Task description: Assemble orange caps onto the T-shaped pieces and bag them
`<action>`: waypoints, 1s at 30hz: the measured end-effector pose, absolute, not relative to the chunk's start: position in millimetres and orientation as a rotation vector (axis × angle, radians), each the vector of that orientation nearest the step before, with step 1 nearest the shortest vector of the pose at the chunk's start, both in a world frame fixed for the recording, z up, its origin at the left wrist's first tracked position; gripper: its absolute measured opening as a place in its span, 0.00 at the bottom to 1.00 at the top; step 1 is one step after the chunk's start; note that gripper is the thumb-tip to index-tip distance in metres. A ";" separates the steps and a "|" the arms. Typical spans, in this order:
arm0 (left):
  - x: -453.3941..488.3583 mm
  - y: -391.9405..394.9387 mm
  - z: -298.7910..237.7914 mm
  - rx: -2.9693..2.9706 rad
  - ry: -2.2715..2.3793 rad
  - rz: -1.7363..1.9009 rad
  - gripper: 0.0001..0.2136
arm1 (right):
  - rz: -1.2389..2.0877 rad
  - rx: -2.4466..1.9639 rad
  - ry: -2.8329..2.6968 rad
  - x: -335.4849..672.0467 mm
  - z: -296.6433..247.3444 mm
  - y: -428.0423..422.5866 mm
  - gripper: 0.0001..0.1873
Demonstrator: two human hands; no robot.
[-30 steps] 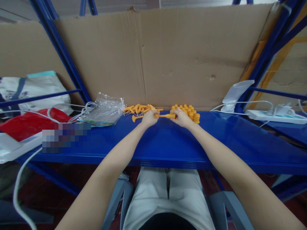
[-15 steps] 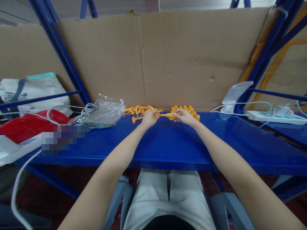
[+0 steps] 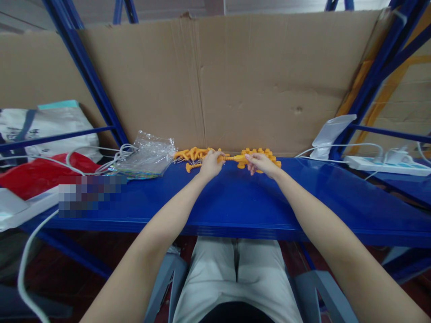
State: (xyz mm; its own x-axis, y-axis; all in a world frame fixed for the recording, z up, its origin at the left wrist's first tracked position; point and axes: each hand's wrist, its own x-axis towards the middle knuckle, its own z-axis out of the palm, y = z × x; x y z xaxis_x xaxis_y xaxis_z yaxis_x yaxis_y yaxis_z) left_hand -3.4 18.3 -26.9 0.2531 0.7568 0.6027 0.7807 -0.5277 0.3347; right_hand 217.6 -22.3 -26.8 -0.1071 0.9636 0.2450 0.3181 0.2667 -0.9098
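Between my hands lies a yellow plastic rod with a threaded-looking shaft and a wider block at its right end. My left hand is closed around the rod's left part. At the wide end, my right hand pinches with thumb and forefinger, its other fingers hanging looser. Behind my left hand sits a pile of yellow branching plastic pieces, and a yellow bolt-like piece lies beside it. Several knobbly yellow pieces are stacked behind my right hand, which partly hides them.
A clear plastic bag is left of the pile on the blue table. Farther left are a red bag and white cables. A cardboard panel stands behind. At right is a power strip.
My right hand has shifted slightly right along the wide end, and its lower fingers have loosened downward. My left hand keeps its hold on the rod, almost unmoved.
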 end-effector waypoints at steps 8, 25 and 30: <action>-0.7 12.2 -26.5 -2.509 -1.515 -1.104 0.13 | 0.896 -1.421 -1.502 211.5 -27.3 -25.2 0.31; -1.8 17.6 -31.1 -2.527 -1.497 -1.068 0.11 | 1.067 -1.438 -1.503 215.6 -30.0 -28.1 0.22; -2.9 19.7 -30.8 -2.526 -1.502 -1.072 0.12 | 1.086 -1.362 -1.495 213.0 -27.4 -34.7 0.09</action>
